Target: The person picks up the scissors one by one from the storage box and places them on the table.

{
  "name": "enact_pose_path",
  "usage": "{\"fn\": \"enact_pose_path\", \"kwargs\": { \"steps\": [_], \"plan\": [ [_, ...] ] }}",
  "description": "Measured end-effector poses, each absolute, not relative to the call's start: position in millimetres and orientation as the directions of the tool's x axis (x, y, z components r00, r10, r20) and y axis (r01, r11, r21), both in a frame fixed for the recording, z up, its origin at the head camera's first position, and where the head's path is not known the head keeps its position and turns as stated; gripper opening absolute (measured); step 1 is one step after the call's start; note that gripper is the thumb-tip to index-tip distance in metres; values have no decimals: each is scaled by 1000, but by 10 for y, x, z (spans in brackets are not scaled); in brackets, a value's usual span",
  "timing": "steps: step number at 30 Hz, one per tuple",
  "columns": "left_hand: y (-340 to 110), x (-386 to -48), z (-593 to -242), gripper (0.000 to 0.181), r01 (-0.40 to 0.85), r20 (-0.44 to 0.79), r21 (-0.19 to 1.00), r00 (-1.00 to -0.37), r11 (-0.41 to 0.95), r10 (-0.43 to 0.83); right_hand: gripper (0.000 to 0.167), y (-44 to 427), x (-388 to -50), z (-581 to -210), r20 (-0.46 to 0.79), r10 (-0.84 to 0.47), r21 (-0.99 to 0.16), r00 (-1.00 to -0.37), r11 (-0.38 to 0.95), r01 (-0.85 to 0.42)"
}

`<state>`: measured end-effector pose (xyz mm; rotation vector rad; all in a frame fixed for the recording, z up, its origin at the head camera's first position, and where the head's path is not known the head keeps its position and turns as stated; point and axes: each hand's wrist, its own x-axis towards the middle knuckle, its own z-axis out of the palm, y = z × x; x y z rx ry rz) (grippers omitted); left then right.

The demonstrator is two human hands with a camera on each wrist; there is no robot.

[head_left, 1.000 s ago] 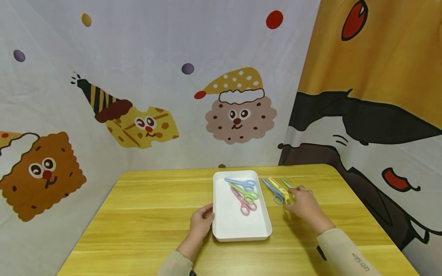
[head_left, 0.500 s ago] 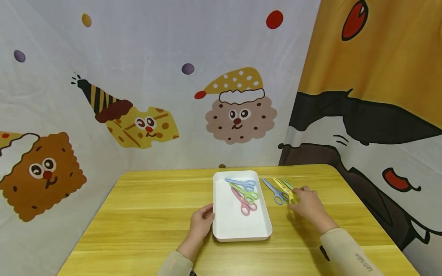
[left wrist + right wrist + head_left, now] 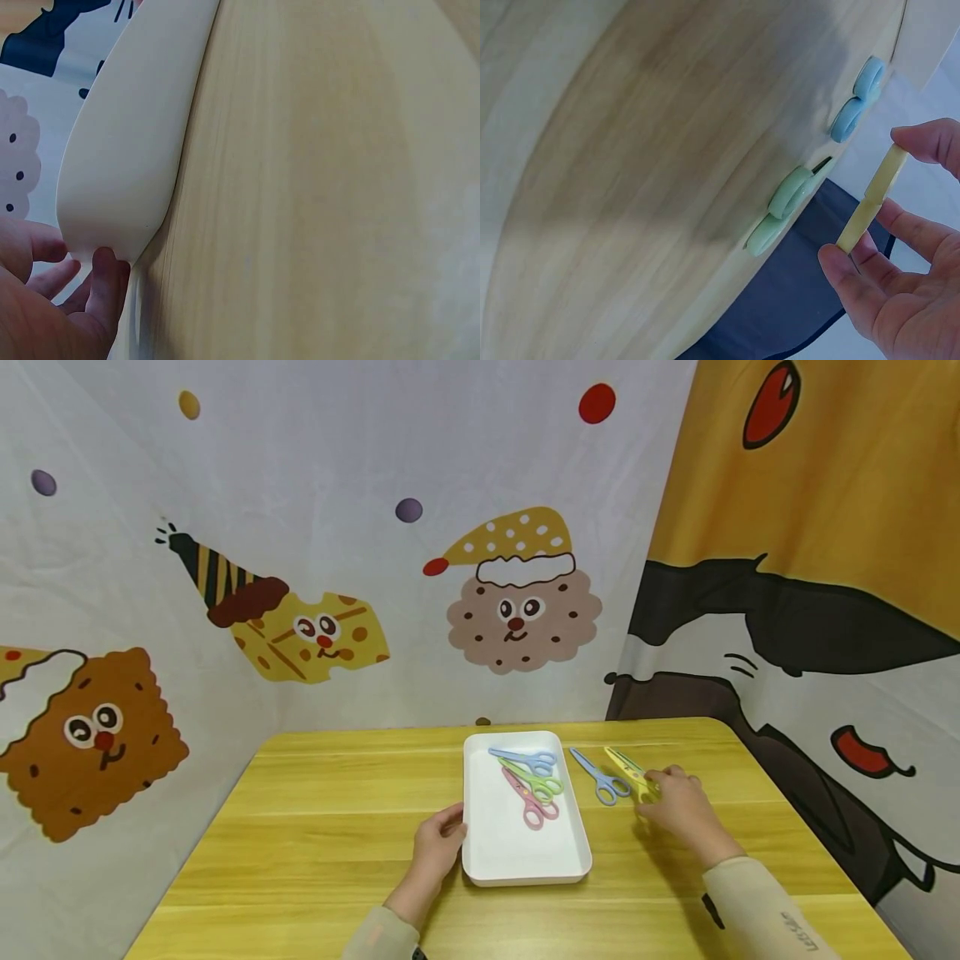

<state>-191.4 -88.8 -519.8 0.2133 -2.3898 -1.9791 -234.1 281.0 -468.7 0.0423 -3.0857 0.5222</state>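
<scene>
On the wood-grained table [image 3: 337, 835], I look down through the head camera at a shallow white tray [image 3: 487, 856] with three scissors lying in it: the blue pair [image 3: 517, 757] farthest back, the green pair [image 3: 534, 780] in the middle, and the pink pair [image 3: 521, 787] nearest the person. The left hand [image 3: 437, 843] is at the tray's left side, its fingertips touching the edge, the fingers loosely bent, the thumb a little apart. To the right of the tray, the right hand [image 3: 678, 802] pinches the yellow scissors [image 3: 632, 772] by their handles between thumb and fingers, the blades pointing toward the back of the table. My right wrist view shows those handles on edge; I cannot tell whether the tip touches the table. The loose blue scissors [image 3: 594, 773] lie between the tray and the yellow pair. The loose green scissors [image 3: 784, 199] lie beside them on the table, mostly hidden from the head camera. Behind hangs a cartoon-printed cloth [image 3: 345, 460].
</scene>
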Motion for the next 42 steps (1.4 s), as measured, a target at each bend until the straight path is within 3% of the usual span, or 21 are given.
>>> {"fn": "enact_pose_path", "kwargs": {
  "steps": [42],
  "plan": [
    [-890, -1914, -5204, 35, -77, -55, 980, -990, 181, -127, 61, 3113, -2389, -4786, 10, 3, -317, -1000, 949, -1]
  ]
}}
